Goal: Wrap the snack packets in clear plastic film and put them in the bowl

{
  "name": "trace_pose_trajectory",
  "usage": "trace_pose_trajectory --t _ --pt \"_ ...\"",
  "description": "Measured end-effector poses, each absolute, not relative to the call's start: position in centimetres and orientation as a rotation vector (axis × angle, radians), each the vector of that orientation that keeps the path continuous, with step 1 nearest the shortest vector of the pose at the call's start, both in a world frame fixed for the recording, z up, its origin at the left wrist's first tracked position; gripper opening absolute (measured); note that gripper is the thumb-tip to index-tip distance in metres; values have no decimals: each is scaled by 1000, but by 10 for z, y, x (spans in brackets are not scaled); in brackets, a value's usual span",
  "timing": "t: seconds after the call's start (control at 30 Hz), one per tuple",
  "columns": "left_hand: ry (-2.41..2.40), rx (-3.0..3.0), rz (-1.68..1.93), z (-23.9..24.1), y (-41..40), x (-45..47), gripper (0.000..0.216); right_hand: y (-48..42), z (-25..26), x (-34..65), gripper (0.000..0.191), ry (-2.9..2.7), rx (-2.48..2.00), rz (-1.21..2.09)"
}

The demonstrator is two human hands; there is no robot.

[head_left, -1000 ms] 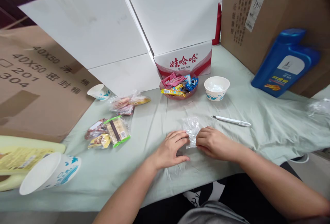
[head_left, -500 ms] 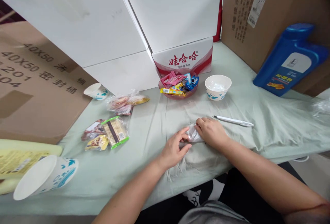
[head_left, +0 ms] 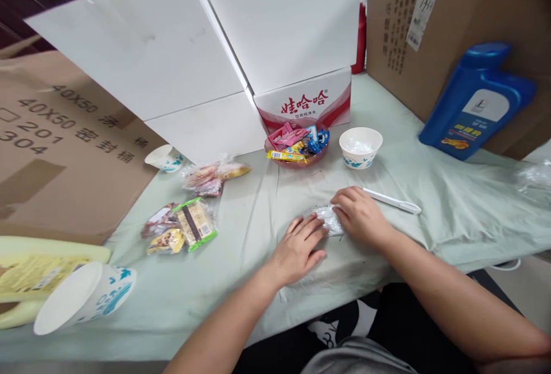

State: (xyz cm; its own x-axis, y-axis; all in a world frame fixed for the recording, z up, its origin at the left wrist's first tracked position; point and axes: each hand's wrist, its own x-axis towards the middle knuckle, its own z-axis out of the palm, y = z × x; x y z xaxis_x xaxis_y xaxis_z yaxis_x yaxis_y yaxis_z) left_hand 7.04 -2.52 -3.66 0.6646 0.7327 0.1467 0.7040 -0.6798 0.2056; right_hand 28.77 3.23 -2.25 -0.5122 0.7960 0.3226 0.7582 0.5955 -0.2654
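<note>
A small crumpled clear plastic bag lies on the cloth between my hands. My left hand rests flat with its fingers stretched out, the tips at the bag's left edge. On the other side, my right hand has its fingers curled down over the bag's right end; the fingertips are partly hidden. Just beyond my right hand lies a white pen, its left end close to the knuckles. Past the pen stands a paper bowl with clear plastic inside.
A pink bowl of wrapped snacks stands before a white carton. Bagged snacks lie to the left, near tipped paper bowls and a pale yellow bottle. A blue bottle leans at the right.
My left hand has flattened; its fingers were curled at the bag before and are now stretched out. The bag looks more spread. My right hand stays at its right end.
</note>
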Motion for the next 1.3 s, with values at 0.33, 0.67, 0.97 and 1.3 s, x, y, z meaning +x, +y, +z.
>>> trace_pose_trajectory --t 0.33,0.67,0.97,1.3 --pt "1243 2808 353 -23 -15 67 29 26 -24 294 22 -2404 -1308 292" --pt "1404 2981 879 75 125 133 29 26 -22 296 16 -2505 -1300 314" --pt "1367 2907 -99 52 185 225 51 34 -25 304 17 -2501 -1205 381" --pt "1582 2905 804 35 110 99 34 32 -26 308 16 -2526 -1114 386"
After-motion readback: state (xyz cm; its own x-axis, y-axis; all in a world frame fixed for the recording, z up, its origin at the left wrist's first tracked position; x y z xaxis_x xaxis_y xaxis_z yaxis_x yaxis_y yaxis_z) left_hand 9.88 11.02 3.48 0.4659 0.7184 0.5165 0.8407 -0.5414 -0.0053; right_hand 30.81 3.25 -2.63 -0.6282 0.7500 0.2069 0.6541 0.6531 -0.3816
